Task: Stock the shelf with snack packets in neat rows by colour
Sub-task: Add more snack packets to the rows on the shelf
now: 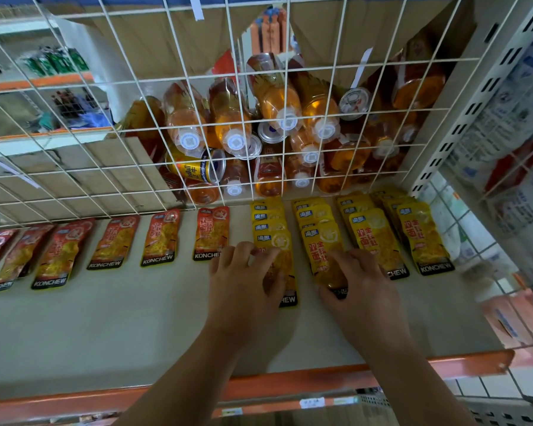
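Observation:
Several red snack packets (160,238) lie in a row across the left half of the white shelf (105,318). To the right, yellow snack packets (379,238) lie in overlapping stacks. My left hand (243,284) rests with curled fingers on the front packet of the leftmost yellow stack (276,241). My right hand (357,287) grips the lower end of the front packet of the second yellow stack (320,244), thumb under its bottom edge. Both hands hide the lower parts of those packets.
A white wire grid (197,167) hangs above the back of the shelf, with orange drink bottles (237,118) and cans behind it. An orange rail (320,385) edges the shelf front. A perforated white upright (462,118) and a wire side panel stand at the right.

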Demonstrator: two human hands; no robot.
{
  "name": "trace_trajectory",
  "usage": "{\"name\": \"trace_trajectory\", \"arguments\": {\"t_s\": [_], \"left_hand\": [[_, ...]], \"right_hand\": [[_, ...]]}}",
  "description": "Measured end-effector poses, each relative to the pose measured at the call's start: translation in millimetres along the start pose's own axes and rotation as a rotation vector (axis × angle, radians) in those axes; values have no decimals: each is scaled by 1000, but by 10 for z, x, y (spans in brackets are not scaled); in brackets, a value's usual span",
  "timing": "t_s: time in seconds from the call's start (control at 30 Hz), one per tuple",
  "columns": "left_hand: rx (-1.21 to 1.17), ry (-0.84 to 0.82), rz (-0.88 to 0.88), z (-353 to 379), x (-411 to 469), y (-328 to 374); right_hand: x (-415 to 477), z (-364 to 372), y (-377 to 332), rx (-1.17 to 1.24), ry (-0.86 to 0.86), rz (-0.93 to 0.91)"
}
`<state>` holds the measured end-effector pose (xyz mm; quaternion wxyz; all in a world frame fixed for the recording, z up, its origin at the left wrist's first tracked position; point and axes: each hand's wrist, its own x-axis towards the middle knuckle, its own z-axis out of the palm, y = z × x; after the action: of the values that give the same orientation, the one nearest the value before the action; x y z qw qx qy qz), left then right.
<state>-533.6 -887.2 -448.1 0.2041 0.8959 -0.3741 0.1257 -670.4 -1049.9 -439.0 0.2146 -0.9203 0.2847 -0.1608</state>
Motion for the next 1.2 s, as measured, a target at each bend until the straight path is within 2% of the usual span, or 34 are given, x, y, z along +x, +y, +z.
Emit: {"name": "trace_trajectory", "arguments": {"t_s": [0.27,0.37,0.5,0.63,0.83,1.07,1.2], "left_hand": [[-134,8,-89,-23,50,-43],[-146,17,-63,-37,138,-79],[-103,5,9,-15,162,-117],[-59,-34,26,15,145,-130],[-47,-80,-4,-7,163,-117],[-49,-59,5,30,170,-133],[-68,-58,-3,22,173,-127]], "right_hand": [[-30,-52,18,100,45,12],[-36,-72,21,113,73,9],[-14,-79,-14,17,133,-40],[45,-62,-76,-46,53,4],[100,29,-156,-67,73,53],[60,81,-182,-58,108,80],[108,63,-235,-68,62,144]]}}
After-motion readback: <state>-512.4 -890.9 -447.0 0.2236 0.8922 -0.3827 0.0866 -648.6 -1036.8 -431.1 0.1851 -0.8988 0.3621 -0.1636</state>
